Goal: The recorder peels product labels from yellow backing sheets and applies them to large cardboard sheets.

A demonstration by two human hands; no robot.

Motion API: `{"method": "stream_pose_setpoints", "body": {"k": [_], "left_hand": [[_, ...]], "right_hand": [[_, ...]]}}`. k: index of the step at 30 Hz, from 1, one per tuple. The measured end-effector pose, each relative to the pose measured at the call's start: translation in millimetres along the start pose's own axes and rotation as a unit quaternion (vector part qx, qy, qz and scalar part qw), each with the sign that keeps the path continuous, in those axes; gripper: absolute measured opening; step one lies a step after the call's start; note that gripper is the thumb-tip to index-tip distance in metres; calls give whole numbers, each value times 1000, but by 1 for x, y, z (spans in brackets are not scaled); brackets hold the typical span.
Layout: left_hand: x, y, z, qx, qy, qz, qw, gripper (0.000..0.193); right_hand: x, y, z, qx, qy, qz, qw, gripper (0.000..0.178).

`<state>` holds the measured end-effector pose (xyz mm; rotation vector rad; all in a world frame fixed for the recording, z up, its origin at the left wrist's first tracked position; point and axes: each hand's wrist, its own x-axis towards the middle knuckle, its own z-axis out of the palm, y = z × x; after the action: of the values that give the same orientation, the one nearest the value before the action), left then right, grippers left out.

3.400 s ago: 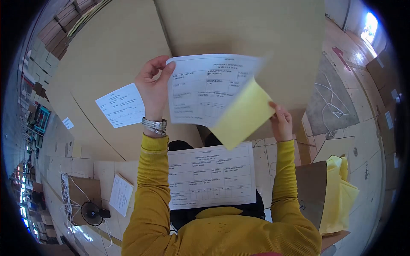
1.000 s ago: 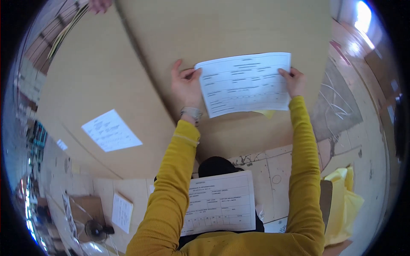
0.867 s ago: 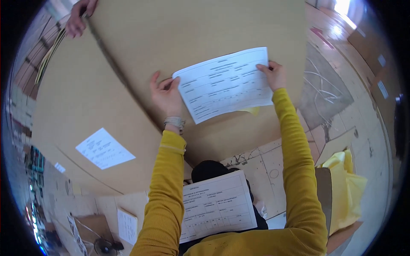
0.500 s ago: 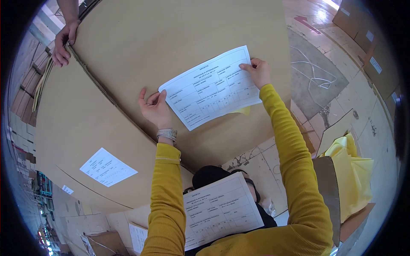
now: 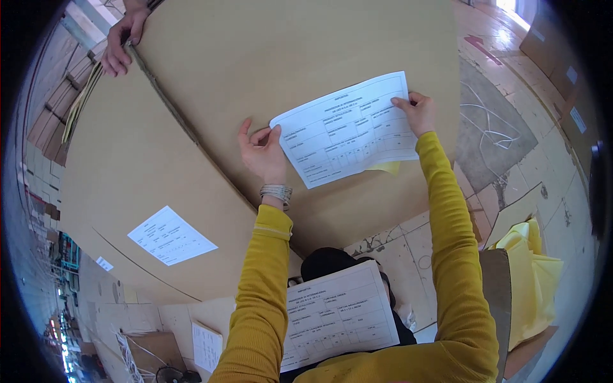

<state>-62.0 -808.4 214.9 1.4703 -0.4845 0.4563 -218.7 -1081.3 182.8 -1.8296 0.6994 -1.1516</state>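
Between my two hands a white printed label sheet (image 5: 351, 131) is held out over the side of a large cardboard box (image 5: 255, 57). My left hand (image 5: 264, 152) pinches its upper left corner between thumb and finger. At the right edge, my right hand (image 5: 416, 112) grips the sheet the same way. A bit of yellow paper (image 5: 385, 168) shows below the sheet's lower edge. On my lap lies a stack of similar printed sheets (image 5: 341, 313). Another cardboard box (image 5: 147, 159) on the left bears a white label (image 5: 172, 235).
Another person's hand (image 5: 121, 41) rests on the left box's top edge. To my right, an open carton (image 5: 495, 274) holds crumpled yellow paper (image 5: 530, 274). White straps (image 5: 491, 124) lie on the floor beyond. Labelled cartons (image 5: 568, 83) stand at the far right.
The view has shifted, so the boxes, sheet and both my hands appear further right. My grip on the sheet is the same. The other person's hand stays on the box edge.
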Motion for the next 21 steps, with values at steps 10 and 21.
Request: {"method": "stream_pose_setpoints", "body": {"k": [10, 21], "left_hand": [[-7, 21, 7, 116, -12, -17, 993, 64], [-27, -4, -4, 502, -370, 473, 622, 60]], "right_hand": [[5, 6, -2, -15, 8, -4, 1000, 29], [5, 10, -26, 95, -32, 20, 995, 28]]}}
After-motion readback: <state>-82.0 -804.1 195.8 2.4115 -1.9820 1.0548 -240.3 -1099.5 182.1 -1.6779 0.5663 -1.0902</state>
